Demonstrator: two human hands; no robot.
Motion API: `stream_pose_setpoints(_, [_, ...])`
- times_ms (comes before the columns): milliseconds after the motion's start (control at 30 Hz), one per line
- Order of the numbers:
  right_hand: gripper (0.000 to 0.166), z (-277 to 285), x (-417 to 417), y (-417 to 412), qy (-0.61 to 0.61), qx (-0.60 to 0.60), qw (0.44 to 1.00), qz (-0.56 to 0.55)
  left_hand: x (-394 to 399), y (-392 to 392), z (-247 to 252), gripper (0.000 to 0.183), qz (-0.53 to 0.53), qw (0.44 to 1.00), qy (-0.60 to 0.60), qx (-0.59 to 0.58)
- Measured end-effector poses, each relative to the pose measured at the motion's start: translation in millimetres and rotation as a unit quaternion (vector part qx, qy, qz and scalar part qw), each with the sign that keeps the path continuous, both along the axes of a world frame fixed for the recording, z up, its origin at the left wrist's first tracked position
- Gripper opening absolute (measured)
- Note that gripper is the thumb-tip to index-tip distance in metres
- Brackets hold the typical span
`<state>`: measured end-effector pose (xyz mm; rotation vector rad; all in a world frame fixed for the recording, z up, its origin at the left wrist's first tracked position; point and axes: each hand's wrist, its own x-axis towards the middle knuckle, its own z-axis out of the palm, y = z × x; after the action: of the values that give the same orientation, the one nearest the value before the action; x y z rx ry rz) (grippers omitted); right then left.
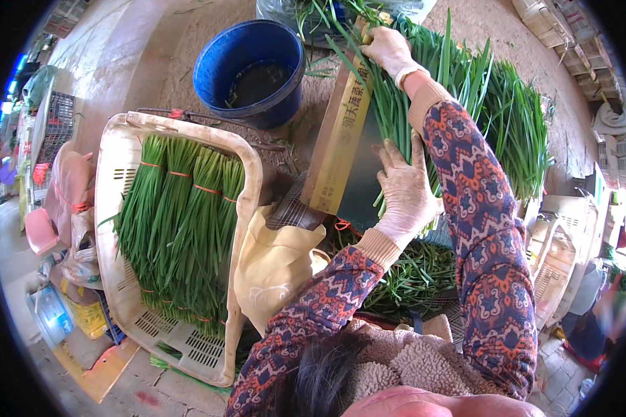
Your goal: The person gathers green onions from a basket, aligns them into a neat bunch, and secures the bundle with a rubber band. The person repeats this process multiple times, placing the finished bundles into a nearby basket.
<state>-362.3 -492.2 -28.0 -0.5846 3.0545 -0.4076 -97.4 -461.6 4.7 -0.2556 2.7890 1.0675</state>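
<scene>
Long green leaves (395, 107), apparently garlic chives, lie along a dark board with a yellow printed strip (344, 140). My left hand (407, 193), in a thin pale glove, rests with fingers apart on their lower ends. At their far end my right hand (388, 52), also gloved, has its fingers curled at the leaves; whether it grips them is unclear. A large heap of the same leaves (516, 120) lies to the right. Several bundles tied with red bands (188, 208) stand in a white plastic crate (245, 208) on the left.
A blue bucket (250, 73) with dark contents stands beyond the crate. Loose leaf scraps (417, 276) lie near my lap. A yellow cloth or apron piece (276, 260) is beside the crate. Pale crates (558, 245) stand at the right, a plastic bag (279, 15) at the top.
</scene>
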Motion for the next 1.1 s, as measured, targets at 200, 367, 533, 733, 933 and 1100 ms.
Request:
stream_pose_setpoints(200, [0.028, -15, -13, 7, -0.016, -0.095, 0.995, -0.006, -1, -1, 0, 0.127, -0.011, 1.0, -0.008, 0.002])
stream_pose_setpoints(367, [0.023, 0, -19, 18, 0.052, -0.046, 0.994, 0.08, 1, -3, 2, 0.126, -0.012, 1.0, 0.01, 0.011])
stream_pose_setpoints(533, [0.031, 75, -45, 47, 0.21, -0.018, 0.973, 0.096, 0, 1, 4, 0.123, -0.014, 0.999, 0.039, 0.011])
stream_pose_setpoints(733, [0.042, 161, 42, 35, 0.182, 0.139, 0.972, 0.051, 3, -3, 8, 0.123, -0.006, 1.0, 0.026, 0.008])
stream_pose_setpoints(933, [0.063, 74, 91, 27, 0.048, 0.369, 0.92, 0.125, 0, -3, 6, 0.121, -0.007, 0.999, 0.029, 0.013])
stream_pose_setpoints(1100, [0.027, 69, 81, 44, 0.074, 0.289, 0.916, 0.27, 0, -4, 4, 0.119, 0.001, 1.0, 0.023, 0.012])
